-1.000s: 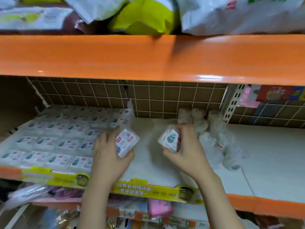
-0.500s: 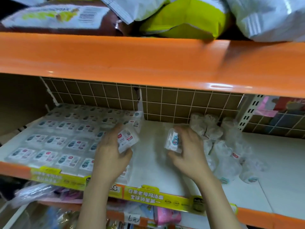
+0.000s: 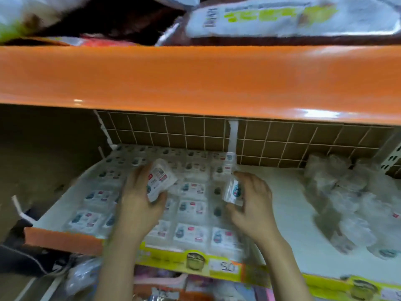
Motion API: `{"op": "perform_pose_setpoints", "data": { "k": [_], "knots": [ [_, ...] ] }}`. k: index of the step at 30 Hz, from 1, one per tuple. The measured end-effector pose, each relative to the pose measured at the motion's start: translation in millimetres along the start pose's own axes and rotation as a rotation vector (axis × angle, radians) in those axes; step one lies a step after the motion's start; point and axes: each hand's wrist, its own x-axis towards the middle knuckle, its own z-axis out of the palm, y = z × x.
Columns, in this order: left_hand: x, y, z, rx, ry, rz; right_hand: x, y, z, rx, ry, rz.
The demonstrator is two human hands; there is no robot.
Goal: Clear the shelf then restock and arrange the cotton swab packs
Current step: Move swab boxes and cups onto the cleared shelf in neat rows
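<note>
We see both hands over the white shelf board (image 3: 288, 205), each gripping one cotton swab pack.

Left hand (image 3: 138, 205): fingers and thumb wrapped round a small white pack (image 3: 160, 180), label side up and tilted, lifted above the laid-out packs. Right hand (image 3: 252, 208): pinching a second pack (image 3: 233, 191) held on edge, printed face toward the left hand. The two held packs are apart, no contact.

Under and beyond both hands: grid of flat packs (image 3: 191, 208), labels up, neat rows running from the front lip back to the wire mesh panel (image 3: 173, 133). It fills the shelf from left of the left hand to roughly under the right hand.

Right of the right hand, well apart: a loose heap of clear bagged packs (image 3: 347, 203), unsorted, contents blurred; we can't tell the count.

Nearer than the wrists: yellow price strip (image 3: 195, 260) on the shelf edge, tag reads "5.0".

Above the hands: orange upper shelf (image 3: 195, 81) carrying large soft bags (image 3: 293, 16). Heavy motion blur throughout.
</note>
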Motion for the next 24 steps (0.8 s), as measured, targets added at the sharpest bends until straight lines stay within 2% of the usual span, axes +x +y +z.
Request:
{"op": "perform_pose_setpoints", "data": {
  "k": [6, 9, 12, 20, 24],
  "knots": [
    [14, -55, -21, 0.003, -0.051, -0.023, 1, -40, 28, -0.078, 0.041, 0.021],
    [21, -58, -18, -0.036, -0.087, 0.069, -3, -41, 29, -0.108, 0.052, 0.056],
    [30, -50, -10, -0.077, -0.161, 0.139, -7, -38, 25, -0.149, 0.058, 0.097],
    [51, 5, 49, 0.041, -0.520, 0.393, -18, -21, 6, -0.232, 0.035, 0.213],
    [58, 11, 64, 0.117, -0.595, 0.464, -21, -16, 3, -0.218, 0.002, 0.254]
  ]
}}
